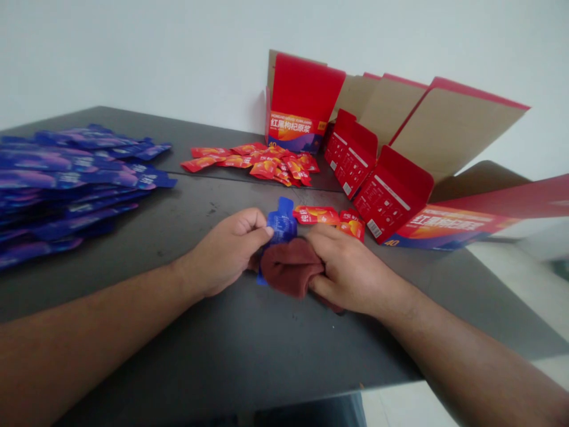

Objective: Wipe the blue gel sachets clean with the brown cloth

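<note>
Between thumb and fingers, my left hand (233, 249) grips the side of a blue sachet (281, 224) with a narrow neck at its top. My right hand (351, 267) is closed on a folded reddish-brown cloth (291, 267). That cloth lies against the lower part of the sachet and covers much of it. Just beyond my right hand, red sachets (316, 214) with orange print lie on the table. The fingertips of my right hand are partly hidden by the cloth.
On the dark table (186, 350), a large pile of blue sachets (75, 178) spreads at the left. A heap of red sachets (267, 161) lies at the back middle. Several open red cartons (306, 112) stand along the back and right, flaps raised. A wall (146, 53) rises behind.
</note>
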`<control>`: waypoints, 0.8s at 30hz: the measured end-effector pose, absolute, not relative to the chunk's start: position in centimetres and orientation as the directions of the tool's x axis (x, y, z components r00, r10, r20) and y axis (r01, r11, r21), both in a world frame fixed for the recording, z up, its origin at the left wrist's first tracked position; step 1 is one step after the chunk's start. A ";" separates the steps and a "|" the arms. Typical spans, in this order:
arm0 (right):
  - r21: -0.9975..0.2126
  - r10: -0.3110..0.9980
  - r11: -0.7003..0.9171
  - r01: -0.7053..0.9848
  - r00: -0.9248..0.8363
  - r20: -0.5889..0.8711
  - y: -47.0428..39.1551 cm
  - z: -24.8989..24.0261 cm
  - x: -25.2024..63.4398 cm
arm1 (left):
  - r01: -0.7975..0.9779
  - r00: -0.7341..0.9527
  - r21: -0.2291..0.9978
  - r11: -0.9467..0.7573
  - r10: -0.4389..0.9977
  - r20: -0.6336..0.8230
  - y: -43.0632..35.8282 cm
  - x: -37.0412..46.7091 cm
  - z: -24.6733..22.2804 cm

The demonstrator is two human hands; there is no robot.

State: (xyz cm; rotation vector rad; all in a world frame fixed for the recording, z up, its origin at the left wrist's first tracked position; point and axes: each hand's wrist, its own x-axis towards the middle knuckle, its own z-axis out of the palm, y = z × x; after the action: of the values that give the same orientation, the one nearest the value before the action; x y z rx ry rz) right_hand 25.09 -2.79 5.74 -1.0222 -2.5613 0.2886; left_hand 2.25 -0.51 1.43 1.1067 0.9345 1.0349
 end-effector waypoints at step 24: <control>-0.292 0.763 0.645 0.706 -0.577 0.291 -2.5 5.9 25.2 | -0.081 0.306 0.993 0.086 0.950 -0.057 -0.5 1.8 0.8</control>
State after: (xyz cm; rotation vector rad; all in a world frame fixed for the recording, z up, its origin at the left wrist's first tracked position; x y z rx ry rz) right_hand 25.22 -2.51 5.86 -1.1607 -2.4765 0.2012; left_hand 1.85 -0.46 0.81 1.2193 0.9495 0.9729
